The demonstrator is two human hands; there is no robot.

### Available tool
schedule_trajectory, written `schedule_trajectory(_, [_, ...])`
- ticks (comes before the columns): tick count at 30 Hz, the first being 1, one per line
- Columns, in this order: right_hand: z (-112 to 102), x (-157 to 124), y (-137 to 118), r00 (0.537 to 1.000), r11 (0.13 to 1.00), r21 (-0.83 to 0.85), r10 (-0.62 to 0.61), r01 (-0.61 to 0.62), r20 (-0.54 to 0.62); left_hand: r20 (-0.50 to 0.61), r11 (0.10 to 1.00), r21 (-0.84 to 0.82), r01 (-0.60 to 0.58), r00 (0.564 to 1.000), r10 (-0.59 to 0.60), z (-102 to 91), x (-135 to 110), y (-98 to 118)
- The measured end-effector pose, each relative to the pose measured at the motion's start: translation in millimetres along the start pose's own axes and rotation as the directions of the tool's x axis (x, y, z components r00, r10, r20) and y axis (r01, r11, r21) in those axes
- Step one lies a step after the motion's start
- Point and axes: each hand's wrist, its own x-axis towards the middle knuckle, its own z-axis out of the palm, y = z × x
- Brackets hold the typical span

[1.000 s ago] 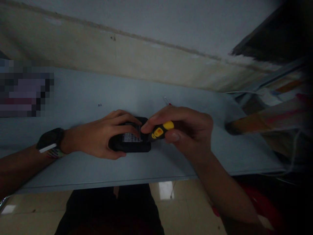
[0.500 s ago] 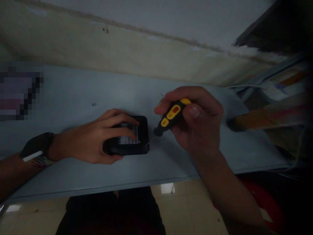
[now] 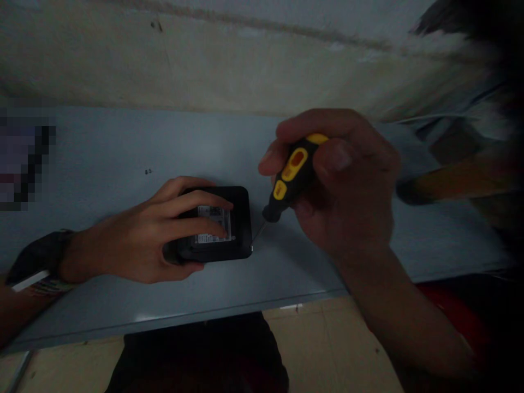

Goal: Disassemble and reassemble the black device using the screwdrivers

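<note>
A small black box-shaped device [image 3: 241, 218] with rounded corners and a printed white label lies on the table. Across its top and near side, my left hand [image 3: 164, 229] is closed, two fingers over the label and the thumb along the near edge. My right hand [image 3: 347, 174] grips a black-and-yellow screwdriver [image 3: 291, 176], tilted so its thin shaft points down and left. The tip is at the device's near right corner, where a tiny bright spot shows; whether they touch I cannot tell.
Two tiny dark pieces, perhaps screws [image 3: 148, 171], lie on the grey table [image 3: 102, 142] left of the device. A blurred dark-edged object [image 3: 33, 158] is at the far left. An orange-brown long object [image 3: 454, 180] with a dark end lies at right. A wall [image 3: 229, 71] stands behind.
The view has shifted slightly. The screwdriver stands a little steeper, and its tip has moved from over the device's top to the outer edge of the near right corner. My left hand keeps its hold.
</note>
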Motion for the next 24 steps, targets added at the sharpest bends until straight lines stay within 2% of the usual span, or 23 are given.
schedule_trajectory(5, [-3,-2,0,0.995,1.0,0.014,-0.013,0.011,0.103,0.016,1.0,0.01,-0.009,1.0,0.009,-0.5,-1,0])
schedule_trajectory(10, [3,-2,-6,0.998,0.992,0.11,0.061,-0.059,-0.008,0.012,1.0,0.0,-0.001,1.0,0.001,0.2,-3,-2])
schedule_trajectory(15, [8,0,-7,0.997,0.969,0.238,0.072,-0.065,-0.022,0.026,1.0,0.009,0.0,1.0,0.0,-0.5,-3,-1])
schedule_trajectory(20, [9,0,-8,0.995,0.96,0.267,0.093,-0.08,-0.039,0.016,1.0,0.017,0.006,1.0,-0.006,-0.5,-3,0])
schedule_trajectory(24, [6,-1,-5,0.996,0.974,0.213,0.08,-0.071,-0.034,0.004,1.0,0.028,-0.002,1.0,0.002,-0.4,-3,0])
